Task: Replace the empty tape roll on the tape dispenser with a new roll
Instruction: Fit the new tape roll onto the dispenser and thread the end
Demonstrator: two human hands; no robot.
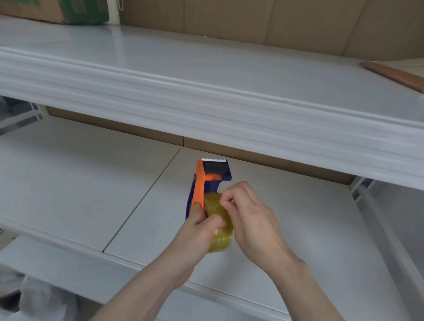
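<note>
An orange and dark blue tape dispenser (201, 184) is held above the lower white shelf (73, 179), its serrated blade and black roller pointing up and away. A yellowish clear tape roll (219, 232) sits on its hub. My left hand (199, 229) grips the dispenser from the left, thumb pressed on the roll's face. My right hand (250, 217) is at the roll's upper right side, with thumb and forefinger pinched on the roll's outer surface. Whether a loose tape end is between those fingers cannot be told.
An upper white shelf (208, 88) juts out above the dispenser. On it lie a green and brown cardboard box (55, 3) at far left and a flat brown packet (399, 75) at far right. Crumpled plastic bags (33, 300) sit below at bottom left.
</note>
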